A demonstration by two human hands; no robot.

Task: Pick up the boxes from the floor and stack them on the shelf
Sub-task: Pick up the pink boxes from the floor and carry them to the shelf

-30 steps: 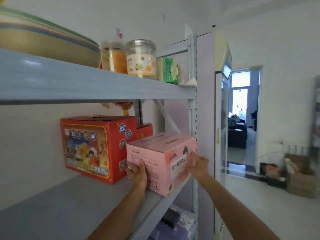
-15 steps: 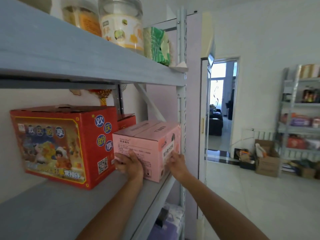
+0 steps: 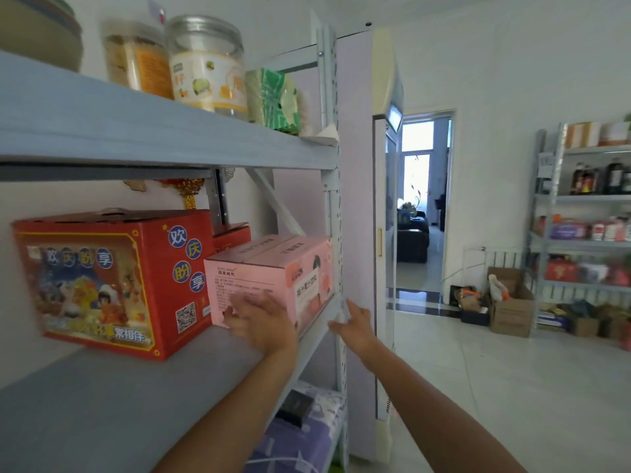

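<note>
Pink box (image 3: 259, 278) sits on the middle shelf (image 3: 119, 404) at its right end, straight ahead of the 2 hands, corner just beside the red box (image 3: 102, 281), and its long axis seems to run back into the shelf, judging by the top seam. Left hand (image 3: 263, 322) is nearer, flat on the front face with blurred fingers straight; right hand (image 3: 355, 324) is spread, empty and off the box by the upright post (image 3: 333, 216). Any further push goes back and left; the red box and post hem it in, and a cardboard box (image 3: 512, 308) sits on the floor far right.
</note>
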